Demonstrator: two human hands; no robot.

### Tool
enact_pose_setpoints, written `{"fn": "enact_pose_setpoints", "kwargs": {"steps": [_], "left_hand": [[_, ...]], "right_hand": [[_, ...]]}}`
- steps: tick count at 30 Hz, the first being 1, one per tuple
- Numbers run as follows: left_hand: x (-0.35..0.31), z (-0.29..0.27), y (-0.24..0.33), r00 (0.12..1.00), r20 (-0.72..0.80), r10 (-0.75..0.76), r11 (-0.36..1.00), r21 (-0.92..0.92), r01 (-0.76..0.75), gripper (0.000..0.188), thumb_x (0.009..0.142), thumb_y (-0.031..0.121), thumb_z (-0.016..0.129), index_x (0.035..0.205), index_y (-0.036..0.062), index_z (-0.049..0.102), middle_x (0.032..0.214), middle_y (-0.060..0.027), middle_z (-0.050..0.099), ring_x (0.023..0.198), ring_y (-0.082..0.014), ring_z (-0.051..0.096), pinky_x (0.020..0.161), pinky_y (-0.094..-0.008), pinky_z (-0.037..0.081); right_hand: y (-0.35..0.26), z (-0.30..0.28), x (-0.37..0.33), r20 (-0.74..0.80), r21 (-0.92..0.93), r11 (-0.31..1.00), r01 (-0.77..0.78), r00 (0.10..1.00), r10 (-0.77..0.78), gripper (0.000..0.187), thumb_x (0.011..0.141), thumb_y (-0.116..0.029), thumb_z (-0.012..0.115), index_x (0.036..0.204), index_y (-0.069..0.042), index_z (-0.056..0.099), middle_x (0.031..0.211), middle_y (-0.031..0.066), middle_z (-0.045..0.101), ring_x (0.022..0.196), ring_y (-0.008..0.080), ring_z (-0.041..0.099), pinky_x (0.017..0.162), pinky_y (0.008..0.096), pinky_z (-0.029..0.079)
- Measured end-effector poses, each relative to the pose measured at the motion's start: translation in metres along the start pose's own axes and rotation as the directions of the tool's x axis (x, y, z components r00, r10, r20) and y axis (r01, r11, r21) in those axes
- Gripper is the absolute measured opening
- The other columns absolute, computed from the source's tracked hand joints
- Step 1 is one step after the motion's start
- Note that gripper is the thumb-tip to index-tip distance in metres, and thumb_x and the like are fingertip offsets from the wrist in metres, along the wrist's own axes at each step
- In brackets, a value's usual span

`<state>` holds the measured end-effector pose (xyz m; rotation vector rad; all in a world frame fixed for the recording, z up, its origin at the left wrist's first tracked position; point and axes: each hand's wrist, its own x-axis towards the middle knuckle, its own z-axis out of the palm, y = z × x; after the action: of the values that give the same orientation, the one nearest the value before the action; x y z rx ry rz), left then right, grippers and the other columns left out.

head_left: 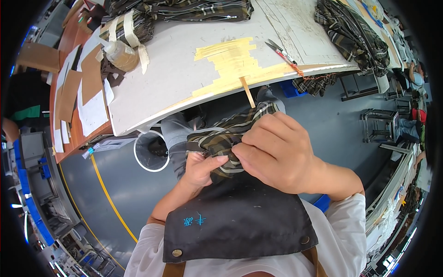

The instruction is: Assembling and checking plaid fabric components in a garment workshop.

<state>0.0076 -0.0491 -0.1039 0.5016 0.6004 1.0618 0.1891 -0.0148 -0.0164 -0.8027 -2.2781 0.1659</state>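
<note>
So the left hand (200,170) has a firm grip on a crumpled olive, brown and cream plaid cloth garment (219,144), thumb pressed flat on top and the other fingers tucked underneath. Right hand (279,154) is curled closed at the right side of the bunched cloth, knuckles up, fingertips right against the plaid. Can't tell whether it's pinching the fabric itself or something small, those fingertips are mostly hidden. The garment sits over the person's lap, just on the near side of the table edge, with a metal-toothed zipper (197,152) showing by the left hand.

Close in, there's a dark grey apron (244,214) with blue stitching and brass-coloured snaps. On the big white worktable (170,69) there's a patch of yellow masking tape (226,60) at the near edge, with a tan strip (248,92) hanging off it. To the right of the tape lie red-handled scissors (283,52) with dark blades, right by a tangled orange cord (297,70). Far left you get a cloudy plastic bottle (122,56) and a plaid bundle tied with cream strips (134,30). More plaid clothing is piled far centre (198,11) and far right (355,37). A round white-rimmed bin (146,161) stands on the floor, left of the knees.
</note>
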Motion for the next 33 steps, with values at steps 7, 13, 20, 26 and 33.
{"fn": "enact_pose_setpoints", "kwargs": {"steps": [7, 13, 20, 26, 33], "left_hand": [[0.004, 0.006, 0.008, 0.998, 0.054, -0.016, 0.999, 0.031, 0.015, 0.035, 0.071, -0.005, 0.060, 0.105, -0.0017, 0.054, 0.098, -0.0081, 0.061, 0.088, -0.0137, 0.057, 0.078, -0.0267, 0.043], [0.005, 0.004, 0.009, 0.994, 0.104, -0.022, 0.998, 0.053, 0.016, 0.036, 0.070, -0.003, 0.058, 0.106, -0.0026, 0.054, 0.099, -0.0087, 0.061, 0.090, -0.0148, 0.057, 0.080, -0.0282, 0.043], [0.004, 0.004, 0.012, 0.994, 0.099, -0.051, 0.999, -0.007, 0.051, 0.041, 0.070, -0.003, 0.056, 0.111, -0.0039, 0.050, 0.104, -0.0117, 0.059, 0.094, -0.0184, 0.057, 0.084, -0.0303, 0.043], [0.006, 0.009, 0.009, 0.993, 0.112, -0.047, 0.970, -0.232, 0.072, 0.042, 0.071, 0.000, 0.054, 0.113, -0.0042, 0.046, 0.106, -0.0143, 0.058, 0.096, -0.0223, 0.057, 0.084, -0.0335, 0.046], [0.007, 0.012, 0.010, 0.993, 0.075, -0.095, 0.962, -0.248, 0.111, 0.044, 0.072, 0.007, 0.053, 0.113, -0.0058, 0.046, 0.105, -0.0176, 0.057, 0.095, -0.0249, 0.058, 0.084, -0.0348, 0.047]], "right_hand": [[0.002, -0.001, 0.002, 0.072, 0.263, 0.948, -0.178, 0.984, 0.165, 0.022, 0.052, 0.006, 0.065, 0.069, -0.005, 0.058, 0.069, 0.0038, 0.053, 0.062, 0.0196, 0.049, 0.051, 0.0299, 0.039], [0.007, -0.003, 0.003, 0.255, 0.555, 0.711, -0.431, 0.902, 0.348, 0.016, 0.059, 0.006, 0.064, 0.067, -0.005, 0.058, 0.064, 0.0038, 0.054, 0.058, 0.0171, 0.049, 0.051, 0.0266, 0.039], [0.001, 0.000, 0.001, 0.116, 0.472, 0.813, -0.341, 0.938, 0.327, 0.018, 0.055, 0.007, 0.064, 0.066, -0.006, 0.057, 0.066, 0.0033, 0.054, 0.058, 0.0174, 0.048, 0.052, 0.0275, 0.039], [-0.001, 0.009, -0.004, -0.104, -0.010, 0.997, 0.082, 0.991, -0.082, 0.018, 0.054, -0.005, 0.064, 0.070, -0.006, 0.055, 0.072, 0.0049, 0.050, 0.067, 0.0204, 0.051, 0.054, 0.0298, 0.040], [0.006, 0.004, -0.008, 0.018, 0.264, 0.957, -0.124, 0.992, 0.123, 0.018, 0.061, -0.004, 0.064, 0.078, -0.004, 0.059, 0.078, 0.0067, 0.054, 0.071, 0.0233, 0.052, 0.060, 0.0317, 0.043]]}}
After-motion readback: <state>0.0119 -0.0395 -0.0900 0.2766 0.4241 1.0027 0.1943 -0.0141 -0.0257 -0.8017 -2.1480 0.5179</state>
